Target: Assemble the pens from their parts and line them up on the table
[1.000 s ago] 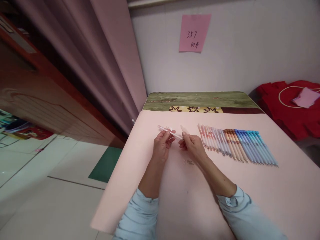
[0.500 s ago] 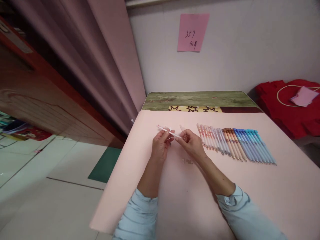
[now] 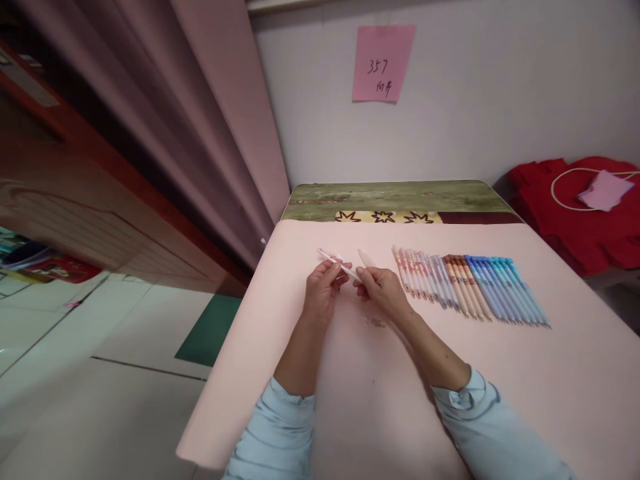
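Note:
Both hands meet above the table around one slim white pen (image 3: 329, 256), tilted with its far end up to the left. My left hand (image 3: 323, 287) is closed, pinching the pen's middle between thumb and fingers. My right hand (image 3: 383, 290) is closed too, its thumb and fingertips on the pen's lower right end. Just beyond the right fingers a pale, pointed piece (image 3: 367, 257) shows; its lower part is hidden by that hand. Small bits (image 3: 375, 323), too tiny to name, lie below the hands. To the right is a row of pens (image 3: 470, 287) in white, brown, blue and turquoise.
Pale pink sheeting (image 3: 400, 413) covers most of the table. A green, patterned strip (image 3: 390, 193) shows at its back, against the wall. A red cloth (image 3: 580, 227) with a pink card on a cord is at the right. A curtain (image 3: 225, 107) and wooden door (image 3: 100, 200) stand left.
My right fingers have shifted slightly and curled in on the pen's lower end. The left hand keeps its pinch almost in place. The view has moved slightly.

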`<act>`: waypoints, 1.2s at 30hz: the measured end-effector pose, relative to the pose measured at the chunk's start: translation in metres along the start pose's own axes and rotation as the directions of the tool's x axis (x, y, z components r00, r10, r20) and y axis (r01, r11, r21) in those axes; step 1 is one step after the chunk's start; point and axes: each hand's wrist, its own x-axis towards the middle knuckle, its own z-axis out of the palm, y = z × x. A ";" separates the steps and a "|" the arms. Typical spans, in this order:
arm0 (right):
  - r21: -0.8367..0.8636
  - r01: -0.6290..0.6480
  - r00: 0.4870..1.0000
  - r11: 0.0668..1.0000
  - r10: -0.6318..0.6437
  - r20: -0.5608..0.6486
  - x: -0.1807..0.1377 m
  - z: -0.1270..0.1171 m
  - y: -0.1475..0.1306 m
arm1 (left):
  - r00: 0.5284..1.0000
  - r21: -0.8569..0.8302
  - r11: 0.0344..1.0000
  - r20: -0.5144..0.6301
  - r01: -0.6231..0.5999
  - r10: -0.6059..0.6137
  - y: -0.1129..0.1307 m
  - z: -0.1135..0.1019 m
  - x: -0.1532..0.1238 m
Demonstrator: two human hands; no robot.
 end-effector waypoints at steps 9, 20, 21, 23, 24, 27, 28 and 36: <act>-0.173 0.071 0.988 0.982 -0.093 -0.123 -0.002 0.001 -0.008 | 0.999 0.068 0.997 -0.001 -0.046 0.047 0.001 0.002 0.001; -0.350 0.052 0.985 0.935 -0.106 -0.137 -0.008 -0.001 -0.033 | 0.990 0.294 0.948 -0.031 -0.124 0.140 0.001 0.009 -0.002; -0.358 0.047 0.985 0.933 -0.102 -0.139 -0.007 -0.005 -0.034 | 0.986 0.331 0.932 -0.032 -0.145 0.165 0.002 0.009 -0.001; -0.393 0.023 0.986 0.919 -0.087 -0.145 -0.004 -0.019 -0.035 | 0.975 0.396 0.900 -0.045 -0.183 0.218 0.003 0.006 0.000; -0.425 -0.014 0.983 0.905 -0.065 -0.172 -0.002 -0.031 -0.034 | 0.966 0.425 0.882 -0.064 -0.202 0.252 0.005 0.003 0.001; -0.561 -0.165 0.956 0.811 -0.008 -0.293 0.000 -0.073 -0.026 | 0.903 0.530 0.810 -0.175 -0.250 0.393 0.012 -0.012 0.006; -0.608 -0.219 0.945 0.763 0.010 -0.328 0.000 -0.087 -0.022 | 0.877 0.575 0.781 -0.211 -0.245 0.431 0.014 -0.018 0.008; -0.702 -0.370 0.922 0.609 0.146 -0.359 -0.001 -0.136 0.014 | 0.883 0.832 0.549 -0.200 -0.077 0.426 0.008 -0.038 0.019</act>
